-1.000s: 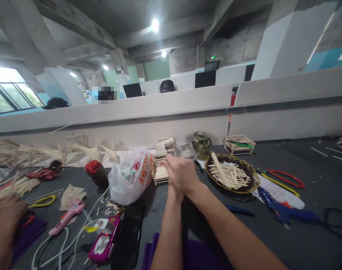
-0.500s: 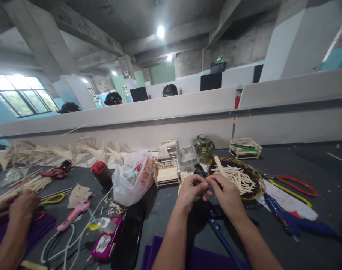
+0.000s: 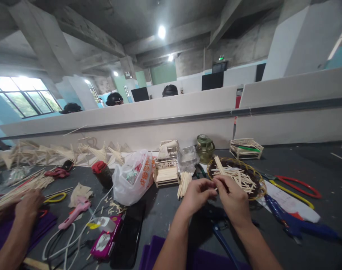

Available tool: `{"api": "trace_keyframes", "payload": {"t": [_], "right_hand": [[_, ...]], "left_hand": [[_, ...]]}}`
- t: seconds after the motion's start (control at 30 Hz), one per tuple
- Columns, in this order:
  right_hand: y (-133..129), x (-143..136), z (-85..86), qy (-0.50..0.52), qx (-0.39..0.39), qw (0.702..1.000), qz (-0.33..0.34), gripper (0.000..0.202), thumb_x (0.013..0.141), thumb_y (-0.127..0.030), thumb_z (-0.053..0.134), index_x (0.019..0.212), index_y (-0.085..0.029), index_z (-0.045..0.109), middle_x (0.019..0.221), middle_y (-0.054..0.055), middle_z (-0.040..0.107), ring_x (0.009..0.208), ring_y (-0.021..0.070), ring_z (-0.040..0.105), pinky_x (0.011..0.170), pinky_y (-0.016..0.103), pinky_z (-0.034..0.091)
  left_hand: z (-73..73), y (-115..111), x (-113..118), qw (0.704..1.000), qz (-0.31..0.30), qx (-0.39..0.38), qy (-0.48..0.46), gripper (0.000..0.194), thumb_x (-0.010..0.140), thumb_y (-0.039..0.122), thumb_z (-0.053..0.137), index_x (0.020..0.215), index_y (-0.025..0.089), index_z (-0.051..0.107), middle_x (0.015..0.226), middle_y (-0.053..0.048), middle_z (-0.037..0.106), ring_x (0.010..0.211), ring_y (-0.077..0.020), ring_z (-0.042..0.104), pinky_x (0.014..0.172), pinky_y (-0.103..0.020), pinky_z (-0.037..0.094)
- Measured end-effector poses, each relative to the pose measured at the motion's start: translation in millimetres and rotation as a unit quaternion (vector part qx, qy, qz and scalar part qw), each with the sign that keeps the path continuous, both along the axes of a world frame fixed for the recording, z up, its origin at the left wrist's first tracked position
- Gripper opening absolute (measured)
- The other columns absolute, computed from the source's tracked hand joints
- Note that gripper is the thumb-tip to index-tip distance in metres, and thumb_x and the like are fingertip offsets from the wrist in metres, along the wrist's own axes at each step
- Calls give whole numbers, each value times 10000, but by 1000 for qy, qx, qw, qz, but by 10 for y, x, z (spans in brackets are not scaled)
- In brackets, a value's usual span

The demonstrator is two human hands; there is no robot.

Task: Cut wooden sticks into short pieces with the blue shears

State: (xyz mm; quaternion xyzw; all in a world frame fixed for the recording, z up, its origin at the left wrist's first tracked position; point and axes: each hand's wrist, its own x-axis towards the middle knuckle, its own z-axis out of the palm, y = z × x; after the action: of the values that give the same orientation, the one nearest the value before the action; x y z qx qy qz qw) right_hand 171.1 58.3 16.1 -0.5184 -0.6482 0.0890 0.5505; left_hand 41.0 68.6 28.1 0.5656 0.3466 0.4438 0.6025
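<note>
My left hand (image 3: 199, 195) and my right hand (image 3: 232, 195) meet over the table, fingertips pinched together. Between them shows the pale tip of what looks like a short wooden stick (image 3: 216, 188); my fingers hide most of it. Just behind my right hand, a woven basket (image 3: 264, 187) holds many loose wooden sticks (image 3: 242, 180). A bundle of sticks (image 3: 184, 184) lies beyond my left wrist. Below my hands rests a blue-handled tool (image 3: 223, 238), partly covered. A small model bed of sticks (image 3: 167, 173) stands to the left of the bundle.
On the right lie red-and-yellow-handled scissors (image 3: 299, 183) and a blue glue gun (image 3: 297, 225). Leftward are a white plastic bag (image 3: 131, 180), a dark red-lidded bottle (image 3: 101, 174), a pink glue gun (image 3: 75, 213), a purple power strip (image 3: 107, 240) and a phone (image 3: 128, 236). Another person's hand (image 3: 30, 204) works at far left.
My two hands have shifted slightly right and closer together at the fingertips. The bundle of sticks behind my left hand shows more fully. The other person's hand at left has moved a little.
</note>
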Motion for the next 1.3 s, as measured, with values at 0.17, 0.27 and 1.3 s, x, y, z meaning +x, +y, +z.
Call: {"api": "trace_keyframes", "payload": {"t": [0.17,0.27,1.3], "right_hand": [[-30,96,112,-21,-6,999,-24,268,908,-366,436,964,-198,637,921,56,691,797,179,642,773,293,462],[-86,222,236,-66,-125,990,-18,295,903,-399,420,883,-217,652,775,32,695,637,171,634,624,272,455],[-504,364,186,-207,-289,934,42,582,718,-253,487,1295,-183,457,1211,107,532,1040,230,581,889,333,441]], "left_hand": [[-35,65,-42,996,85,-32,17,308,646,389,731,756,116,642,611,-6,589,513,-108,574,515,-222,440],[-37,132,-138,984,167,-59,-29,369,641,444,724,800,129,618,656,-10,598,514,-115,591,477,-216,447],[-71,246,-376,971,183,-70,-139,362,587,302,810,891,132,712,730,-29,628,606,-97,540,609,-250,499]]}}
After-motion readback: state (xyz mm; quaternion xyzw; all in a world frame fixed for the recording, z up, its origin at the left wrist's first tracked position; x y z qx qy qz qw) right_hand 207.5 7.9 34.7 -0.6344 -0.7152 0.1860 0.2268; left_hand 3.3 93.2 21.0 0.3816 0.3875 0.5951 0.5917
